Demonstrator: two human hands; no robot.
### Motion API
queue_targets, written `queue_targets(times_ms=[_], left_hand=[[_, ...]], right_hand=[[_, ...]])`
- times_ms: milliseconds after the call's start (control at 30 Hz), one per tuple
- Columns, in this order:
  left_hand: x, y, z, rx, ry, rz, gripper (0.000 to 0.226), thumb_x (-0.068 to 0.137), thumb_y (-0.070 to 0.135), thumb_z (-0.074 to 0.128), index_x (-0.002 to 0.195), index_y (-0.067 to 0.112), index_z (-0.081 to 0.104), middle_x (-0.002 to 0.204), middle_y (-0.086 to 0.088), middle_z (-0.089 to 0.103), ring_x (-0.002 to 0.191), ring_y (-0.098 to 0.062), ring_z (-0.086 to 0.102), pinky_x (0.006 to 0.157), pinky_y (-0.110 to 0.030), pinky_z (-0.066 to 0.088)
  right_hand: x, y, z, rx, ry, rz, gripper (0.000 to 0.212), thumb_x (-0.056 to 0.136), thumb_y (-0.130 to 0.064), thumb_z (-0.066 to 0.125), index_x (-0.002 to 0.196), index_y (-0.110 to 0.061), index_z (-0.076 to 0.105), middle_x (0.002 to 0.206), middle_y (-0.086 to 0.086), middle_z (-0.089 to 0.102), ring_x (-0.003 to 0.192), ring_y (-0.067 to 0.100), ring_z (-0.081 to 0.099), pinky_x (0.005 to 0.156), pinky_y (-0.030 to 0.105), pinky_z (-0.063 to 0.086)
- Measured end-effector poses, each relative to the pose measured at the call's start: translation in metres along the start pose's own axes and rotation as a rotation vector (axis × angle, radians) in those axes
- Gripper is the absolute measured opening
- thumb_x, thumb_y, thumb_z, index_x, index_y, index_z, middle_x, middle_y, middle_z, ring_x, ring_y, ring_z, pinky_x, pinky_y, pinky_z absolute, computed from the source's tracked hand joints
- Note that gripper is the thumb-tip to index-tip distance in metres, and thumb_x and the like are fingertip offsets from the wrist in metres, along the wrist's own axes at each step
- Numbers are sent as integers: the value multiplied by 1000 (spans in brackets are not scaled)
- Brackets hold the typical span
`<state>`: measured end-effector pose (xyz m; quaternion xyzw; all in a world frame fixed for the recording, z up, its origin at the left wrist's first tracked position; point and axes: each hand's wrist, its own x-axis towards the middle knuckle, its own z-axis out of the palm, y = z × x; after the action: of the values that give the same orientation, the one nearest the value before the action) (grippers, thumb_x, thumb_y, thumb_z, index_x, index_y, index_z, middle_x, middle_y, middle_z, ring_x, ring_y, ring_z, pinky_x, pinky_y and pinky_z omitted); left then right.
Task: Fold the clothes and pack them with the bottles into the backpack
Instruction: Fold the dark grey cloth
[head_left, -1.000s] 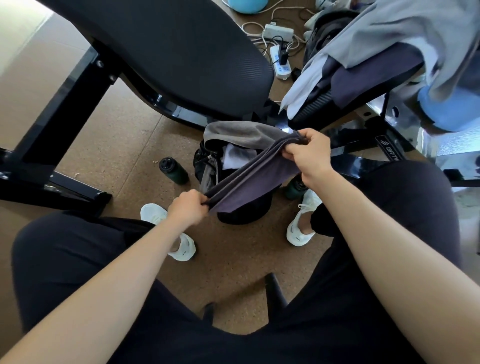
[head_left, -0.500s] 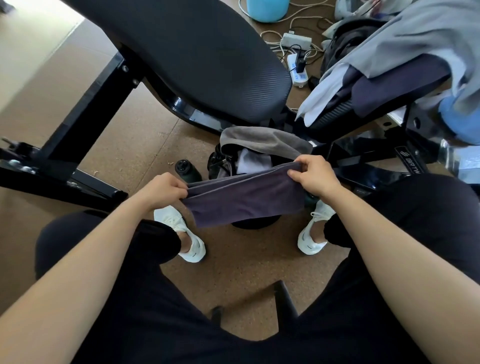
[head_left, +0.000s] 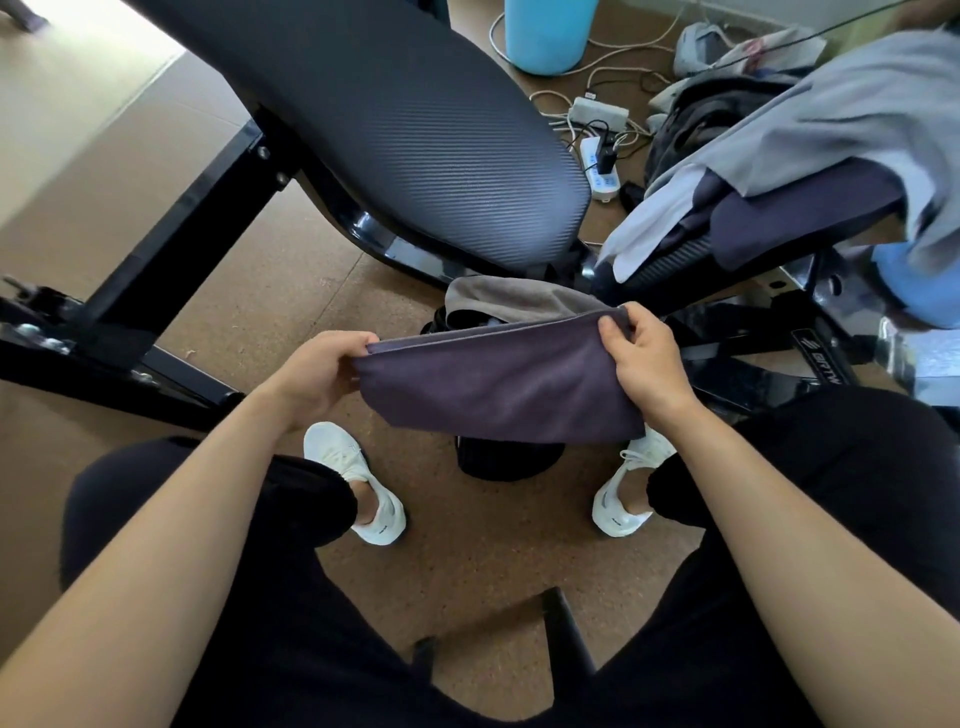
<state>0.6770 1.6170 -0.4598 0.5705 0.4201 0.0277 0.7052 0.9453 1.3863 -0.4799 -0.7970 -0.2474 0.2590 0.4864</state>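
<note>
A black padded bench (head_left: 415, 140) fills the space beyond and to the left of the backpack (head_left: 509, 460), its cushion sloping down toward the bag. Beyond and to the right of the backpack, a pile of clothes (head_left: 831, 119) in grey, white and dark tones lies draped over a second padded seat (head_left: 670, 265). Directly above the backpack, between it and the camera, hangs a dark purple garment (head_left: 498, 389), folded into a flat doubled panel and stretched level, so that it hides most of the bag. The backpack itself stands on the brown floor (head_left: 467, 561), only its black lower part showing under the cloth. A grey garment (head_left: 514, 299) lies across the far top of the backpack. The left hand (head_left: 317, 374) pinches the purple garment's upper left corner, above and left of the backpack, fingers curled round the edge. The right hand (head_left: 644, 364) grips the upper right corner, thumb on the near face. White shoes (head_left: 363, 483) stand on either side of the backpack. A white power strip (head_left: 602, 166) lies well beyond the backpack.
</note>
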Motion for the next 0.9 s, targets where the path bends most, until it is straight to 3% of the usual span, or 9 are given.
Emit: queue_targets(times_ms=[100,200,267,367,467,533,667,800,900], left_hand=[[3,-5,4,-188,-21,-142,36,82,23,40,98,10,70,90,-10,65,75,-21,59,71,-34,45],[6,-7,13,-320,61,-214,35,93,24,36,101,13,68,96,-8,67,75,-18,64,72,-33,47],[8,-10,17,-264,104,-234,36,98,31,39,107,14,70,106,-12,67,79,-20,66,74,-35,47],[7,-8,28,-305,77,-222,48,105,49,42,115,13,72,118,-8,73,98,-21,74,89,-35,52],[5,-4,39,-253,33,-117,30,102,33,57,116,10,71,111,-8,77,110,-26,71,87,-28,58],[7,-8,40,-160,143,-24,23,96,15,67,119,8,66,111,-10,76,114,-31,69,82,-29,59],[12,-17,47,210,375,150,24,92,20,74,111,16,59,105,-5,70,102,-21,68,90,-41,56],[6,-17,77,323,318,285,18,96,18,68,107,14,55,94,3,65,82,-1,61,76,-28,50],[-1,-13,99,273,193,308,20,97,15,67,111,12,54,99,0,66,86,-5,63,75,-25,52]], right_hand=[[0,4,3,-28,11,30,29,103,-23,57,75,-28,52,76,-12,57,69,3,50,67,24,39],[2,5,3,-63,37,51,28,103,-25,57,75,-29,52,78,-10,59,72,7,52,68,27,39],[2,5,3,-70,44,64,26,103,-26,56,77,-27,52,80,-7,59,74,10,52,68,29,40],[3,6,6,-48,58,94,25,102,-28,56,80,-16,54,80,0,60,76,16,53,72,36,43],[3,5,6,-25,92,123,28,102,-27,57,80,-10,53,79,2,58,74,16,50,70,36,42],[3,2,4,-27,131,128,30,102,-26,57,77,-10,51,74,0,55,71,15,47,66,34,40],[-2,-9,7,-48,144,76,27,100,-28,60,79,-10,57,74,-1,59,70,14,51,64,32,40],[-13,-20,27,-7,46,-6,33,91,-44,61,83,-12,61,81,11,67,74,23,59,74,49,51],[-26,-28,44,44,-66,-63,31,89,-48,59,83,-17,59,82,13,66,76,20,58,76,55,51]])
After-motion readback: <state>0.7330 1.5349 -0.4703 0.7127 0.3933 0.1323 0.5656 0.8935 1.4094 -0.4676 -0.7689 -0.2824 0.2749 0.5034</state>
